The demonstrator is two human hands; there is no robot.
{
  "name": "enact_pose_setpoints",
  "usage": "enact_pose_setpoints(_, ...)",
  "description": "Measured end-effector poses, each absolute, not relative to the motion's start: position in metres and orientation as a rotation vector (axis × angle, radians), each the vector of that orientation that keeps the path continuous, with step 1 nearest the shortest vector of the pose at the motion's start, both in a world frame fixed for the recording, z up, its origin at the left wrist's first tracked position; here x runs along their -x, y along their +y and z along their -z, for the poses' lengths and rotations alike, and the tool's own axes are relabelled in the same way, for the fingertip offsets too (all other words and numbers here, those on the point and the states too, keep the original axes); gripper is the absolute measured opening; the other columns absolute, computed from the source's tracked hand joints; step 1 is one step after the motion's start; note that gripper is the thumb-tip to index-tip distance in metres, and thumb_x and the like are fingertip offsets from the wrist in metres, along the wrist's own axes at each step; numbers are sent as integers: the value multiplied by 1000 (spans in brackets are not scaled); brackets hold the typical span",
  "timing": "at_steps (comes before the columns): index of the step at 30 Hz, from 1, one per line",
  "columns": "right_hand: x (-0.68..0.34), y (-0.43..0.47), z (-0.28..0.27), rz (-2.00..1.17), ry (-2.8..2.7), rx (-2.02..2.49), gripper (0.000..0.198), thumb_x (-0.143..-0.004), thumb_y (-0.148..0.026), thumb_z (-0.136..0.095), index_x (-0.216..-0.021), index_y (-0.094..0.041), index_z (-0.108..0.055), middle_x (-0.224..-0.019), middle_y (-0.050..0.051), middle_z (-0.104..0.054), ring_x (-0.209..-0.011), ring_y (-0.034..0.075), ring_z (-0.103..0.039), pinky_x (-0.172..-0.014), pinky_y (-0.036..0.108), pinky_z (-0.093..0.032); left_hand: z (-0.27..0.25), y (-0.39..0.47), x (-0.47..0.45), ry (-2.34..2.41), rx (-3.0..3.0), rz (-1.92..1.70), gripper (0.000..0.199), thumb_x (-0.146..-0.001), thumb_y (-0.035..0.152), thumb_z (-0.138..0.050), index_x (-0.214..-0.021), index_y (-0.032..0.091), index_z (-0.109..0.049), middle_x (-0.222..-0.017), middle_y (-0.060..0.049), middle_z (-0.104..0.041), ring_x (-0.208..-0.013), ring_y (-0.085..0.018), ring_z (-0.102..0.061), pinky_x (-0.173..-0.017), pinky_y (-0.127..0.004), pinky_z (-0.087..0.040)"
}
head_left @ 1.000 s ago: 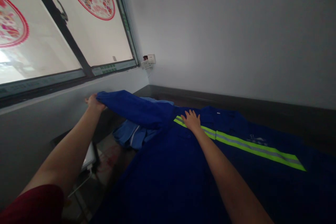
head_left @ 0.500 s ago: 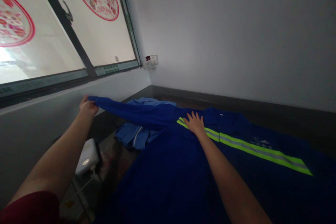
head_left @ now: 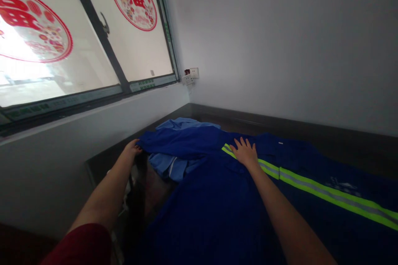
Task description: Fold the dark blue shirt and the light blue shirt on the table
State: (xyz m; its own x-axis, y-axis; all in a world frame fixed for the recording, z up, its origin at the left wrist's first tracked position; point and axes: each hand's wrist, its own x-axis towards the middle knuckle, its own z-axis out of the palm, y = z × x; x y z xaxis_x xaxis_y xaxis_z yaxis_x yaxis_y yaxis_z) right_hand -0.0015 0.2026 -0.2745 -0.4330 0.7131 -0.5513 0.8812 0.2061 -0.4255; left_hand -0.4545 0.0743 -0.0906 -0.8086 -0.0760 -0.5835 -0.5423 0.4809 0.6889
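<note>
A dark blue work jacket [head_left: 199,207] with a yellow-green and grey reflective stripe [head_left: 311,184] lies spread over the dark table. My left hand [head_left: 133,148] pinches the cuff end of its outstretched sleeve [head_left: 180,140], close to the tabletop on the left. Flat on the chest, fingers spread, my right hand [head_left: 245,153] presses the cloth at the stripe's left end. Beneath and behind the sleeve lies a lighter blue garment [head_left: 166,165], partly covered; a pale strip shows on it.
The dark table [head_left: 217,112] runs into the corner along a grey wall [head_left: 280,49]. At left is a window [head_left: 139,49] with round red stickers. Wall sockets [head_left: 191,75] sit near the corner. A whitish object, mostly behind my left forearm, is hard to make out.
My left hand has lowered the sleeve end from raised and taut down towards the table. My right hand stays on the chest. The view has shifted left.
</note>
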Motion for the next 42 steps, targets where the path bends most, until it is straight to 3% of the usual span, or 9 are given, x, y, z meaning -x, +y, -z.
enact_pose_setpoints(4,2,202,274,1018,2275,-1533,66,-94,-60,-18,-146,-22,-34,-154,10,-26,-141,33,-17,-111,56,-12,104,75,466,2270,565,-1326,20,-91,25,-55,-106,14,-59,-91,-5,-64,-74,-13,-63,-66,-27,-54)
enact_pose_setpoints(7,2,202,272,1016,2279,-1526,65,-94,-59,-20,-146,-22,-35,-154,10,-26,-141,33,-17,-111,56,-13,112,77,467,2243,531,-1352,10,-88,21,-56,-94,15,-62,-64,-1,-62,-53,-12,-59,-55,-23,-53)
enact_pose_setpoints(14,0,202,259,997,2426,-1563,55,-98,-48,-24,-138,-19,-47,-150,11,-34,-139,29,-24,-111,55,-12,127,85,460,2202,522,-1299,15,-81,12,-51,-92,14,-62,-53,-1,-59,-44,-16,-57,-57,-29,-56)
enact_pose_setpoints(17,5,206,242,997,2604,-1564,51,-99,-40,-23,-132,-16,-53,-145,12,-43,-138,25,-28,-114,50,-6,128,92,455,2186,489,-1316,17,-85,14,-47,-93,15,-61,-53,0,-58,-45,-17,-59,-59,-30,-57)
enact_pose_setpoints(20,19,204,228,1120,2619,-1576,56,-97,-46,-25,-136,-11,-48,-146,14,-40,-138,26,-27,-114,47,-11,126,97,448,2144,429,-1344,18,-88,18,-44,-93,17,-61,-54,0,-59,-46,-17,-61,-58,-30,-58)
enact_pose_setpoints(23,35,192,224,1307,2523,-1468,79,-89,-64,-34,-145,-8,-33,-149,17,-33,-139,30,-26,-112,48,-19,122,104,439,2094,359,-1382,20,-89,19,-41,-91,18,-61,-52,0,-59,-48,-18,-62,-59,-30,-58)
enact_pose_setpoints(29,44,170,238,1368,2432,-1408,110,-75,-80,-38,-149,-2,-16,-154,21,-15,-143,33,-13,-114,49,-11,104,136,424,1991,204,-1449,30,-95,22,-32,-82,14,-58,-54,-1,-62,-56,-17,-64,-66,-32,-59)
enact_pose_setpoints(38,45,170,242,1283,2416,-1403,108,-78,-80,-31,-145,4,-24,-151,25,-22,-142,34,-17,-114,48,-9,70,236,365,1733,-225,-1539,29,-91,30,-37,-95,12,-60,-78,-4,-71,-94,-19,-65,-99,-39,-47)
enact_pose_setpoints(42,44,167,243,1315,2439,-1443,105,-79,-78,-35,-144,4,-27,-150,25,-24,-141,34,-19,-114,48,-10,62,277,303,1608,-398,-1519,34,-90,31,-37,-104,12,-61,-98,-7,-72,-109,-22,-62,-103,-41,-44)
